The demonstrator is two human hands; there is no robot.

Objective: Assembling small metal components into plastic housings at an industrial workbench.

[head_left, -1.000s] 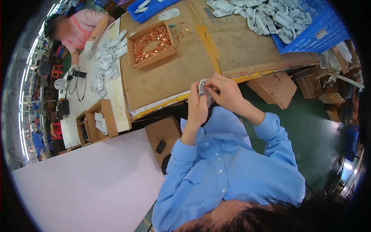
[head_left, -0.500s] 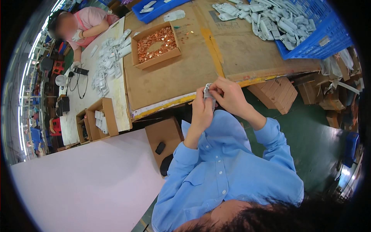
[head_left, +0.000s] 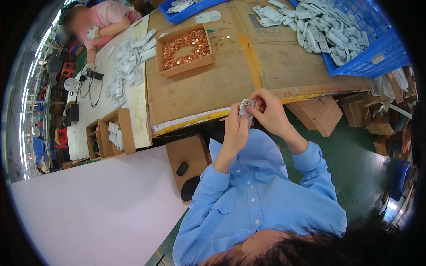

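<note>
My left hand [head_left: 235, 129] is closed around a small white plastic housing [head_left: 244, 107], held upright just off the front edge of the cardboard-covered table. The fingers of my right hand [head_left: 271, 114] are pinched together at the housing's upper right side. What lies between those fingertips is too small to make out. Beyond my hands an open carton [head_left: 188, 68] holds many small copper-coloured metal pieces [head_left: 185, 40]. Similar white plastic parts [head_left: 310, 31] are heaped at the far right, by a blue crate.
The blue plastic crate [head_left: 377, 48] stands at the table's right end. More white parts [head_left: 126, 66] cover the left bench, where a co-worker in pink [head_left: 111, 17] leans. A carton of white pieces [head_left: 126, 133] sits nearer, and a white board [head_left: 97, 199] lies at lower left.
My hands and the housing have shifted slightly right in view. My right fingers have lifted a little and curled in more at the housing's upper end.
</note>
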